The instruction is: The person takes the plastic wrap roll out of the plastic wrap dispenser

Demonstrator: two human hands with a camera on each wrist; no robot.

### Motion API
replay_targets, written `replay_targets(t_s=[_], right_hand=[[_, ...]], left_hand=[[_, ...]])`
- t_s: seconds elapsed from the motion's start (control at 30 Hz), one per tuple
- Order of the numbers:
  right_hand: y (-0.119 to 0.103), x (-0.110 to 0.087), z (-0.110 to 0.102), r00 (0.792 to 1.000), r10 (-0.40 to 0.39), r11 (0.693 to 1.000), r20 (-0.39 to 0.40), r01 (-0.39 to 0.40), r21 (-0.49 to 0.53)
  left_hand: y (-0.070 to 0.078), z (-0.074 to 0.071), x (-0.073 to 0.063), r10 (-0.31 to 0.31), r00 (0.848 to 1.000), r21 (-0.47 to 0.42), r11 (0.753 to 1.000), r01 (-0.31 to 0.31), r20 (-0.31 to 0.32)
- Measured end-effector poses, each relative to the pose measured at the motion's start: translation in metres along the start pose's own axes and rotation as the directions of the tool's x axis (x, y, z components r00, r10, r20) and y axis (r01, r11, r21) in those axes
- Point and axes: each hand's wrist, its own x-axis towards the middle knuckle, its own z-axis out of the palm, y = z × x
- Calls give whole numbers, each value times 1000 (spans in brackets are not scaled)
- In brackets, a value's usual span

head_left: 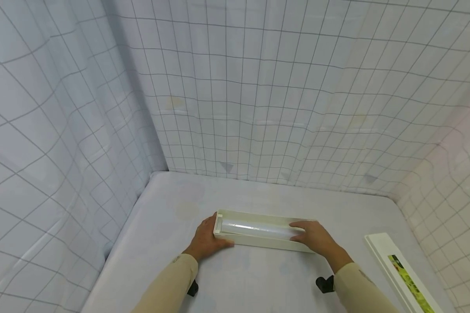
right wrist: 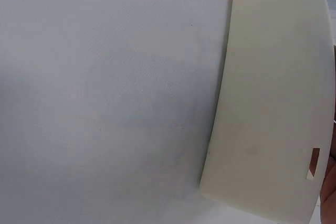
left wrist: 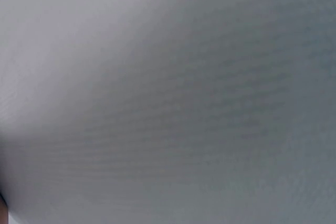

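A long off-white plastic box [head_left: 264, 244] lies lengthwise across the table, its top uncovered. Inside it is a shiny, whitish roll of plastic wrap [head_left: 254, 229]. My left hand [head_left: 209, 239] grips the box's left end, thumb along the front wall and fingers behind the end. At the other end, my right hand [head_left: 317, 237] reaches over the front wall, with its fingers and thumb on either side of the roll. The right wrist view shows the box's outer wall [right wrist: 268, 93], with part of the hand at the right edge. The left wrist view is a grey blur.
A long white lid [head_left: 403, 271] with a yellow-green label lies on the table at the right. White cloth covers the table [head_left: 254, 282]. Grid-patterned curtains [head_left: 258, 108] hang behind it and on both sides. Black wrist-camera parts [head_left: 325, 284] show by the sleeves.
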Motion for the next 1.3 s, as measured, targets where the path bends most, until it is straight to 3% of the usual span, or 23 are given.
replay_targets(t_s=[0.6,1.3], right_hand=[[-8,14,16,992,-14,1000,122,15,-7],[1,20,21,991,-8,990,137,-12,141]], left_hand=[[1,1,-1,4,1000,-11,1000,-4,-10],[-8,5,2,35,999,-7,999,-35,-15]])
